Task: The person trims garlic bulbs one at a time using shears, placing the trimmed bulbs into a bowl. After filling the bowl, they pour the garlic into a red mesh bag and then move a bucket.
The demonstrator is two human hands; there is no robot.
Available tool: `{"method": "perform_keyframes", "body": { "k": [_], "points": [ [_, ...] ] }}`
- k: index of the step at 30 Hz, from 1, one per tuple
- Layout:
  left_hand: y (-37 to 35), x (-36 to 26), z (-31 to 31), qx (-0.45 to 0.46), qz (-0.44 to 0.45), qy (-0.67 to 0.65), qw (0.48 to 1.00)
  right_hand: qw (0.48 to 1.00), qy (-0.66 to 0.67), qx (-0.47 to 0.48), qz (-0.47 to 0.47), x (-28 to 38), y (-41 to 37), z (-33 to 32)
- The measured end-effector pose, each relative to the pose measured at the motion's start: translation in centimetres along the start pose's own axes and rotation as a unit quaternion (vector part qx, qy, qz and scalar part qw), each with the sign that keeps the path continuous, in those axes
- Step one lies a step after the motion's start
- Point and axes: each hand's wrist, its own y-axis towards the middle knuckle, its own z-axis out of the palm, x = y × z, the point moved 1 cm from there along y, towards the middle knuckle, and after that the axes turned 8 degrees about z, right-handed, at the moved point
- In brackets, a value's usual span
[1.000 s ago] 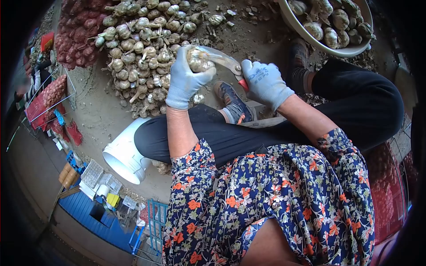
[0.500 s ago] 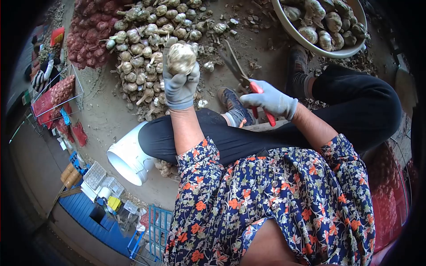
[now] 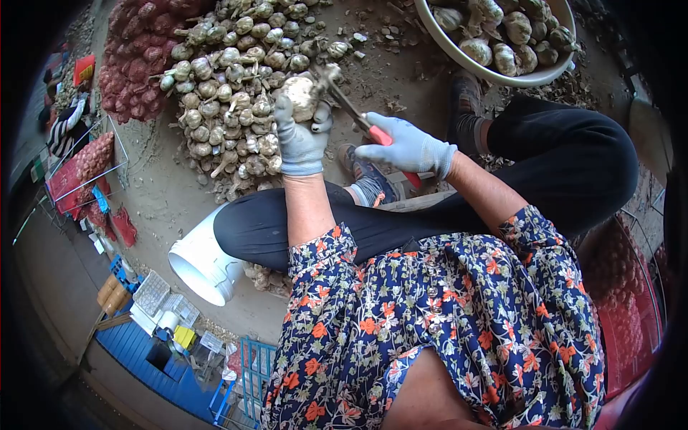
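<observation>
My left hand (image 3: pixel 301 140), in a pale work glove, is closed around a large garlic bulb (image 3: pixel 299 98) and holds it up over the pile. In my right hand (image 3: pixel 412 147), gloved too, are red-handled shears (image 3: pixel 350 107). Their blades reach up to the right side of the bulb, where a light, frayed tuft (image 3: pixel 330 74) shows at the blade ends. Behind the left hand lies a heap of garlic (image 3: pixel 229 86) with short stems on the ground.
A round tub (image 3: pixel 494 77) of large garlic bulbs stands at the upper right. Red mesh sacks (image 3: pixel 140 64) lie left of the heap. A white bucket (image 3: pixel 197 251) is tipped on its side by my knee. Dry scraps litter the ground. Another person (image 3: pixel 66 129) is at far left.
The shears have moved left, from apart to the bulb, and their blades have come closer together. My left hand has lowered and turned the bulb slightly. The view has shifted a little.
</observation>
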Motion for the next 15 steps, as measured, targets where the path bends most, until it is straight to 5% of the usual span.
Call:
{"method": "perform_keyframes", "body": {
  "k": [2,4,9,11,14,15],
  "points": [
    [0.4,0.3,0.4,-0.019,-0.022,0.018,0.999,0.995,-0.080,0.033,0.057,0.3,0.2,-0.4],
    [1.0,0.7,0.2,-0.031,-0.060,0.046,0.997,0.998,-0.020,0.019,0.059,-0.2,-0.1,-0.1],
    [2.1,2.2,1.1,-0.023,-0.107,0.021,0.994,0.999,0.030,-0.030,-0.018,-2.0,-0.4,-0.3],
    [3.0,2.1,1.4,0.014,-0.130,-0.002,0.991,0.982,0.156,-0.048,0.096,-1.6,-0.8,0.0],
    [4.9,2.4,6.1,-0.064,0.059,0.228,0.970,0.955,0.255,-0.080,0.127,-1.8,-0.8,0.0],
    [6.0,2.5,8.5,-0.007,0.126,0.249,0.960,0.924,0.328,-0.085,0.175,-2.0,-0.9,0.0]
  ]
}}
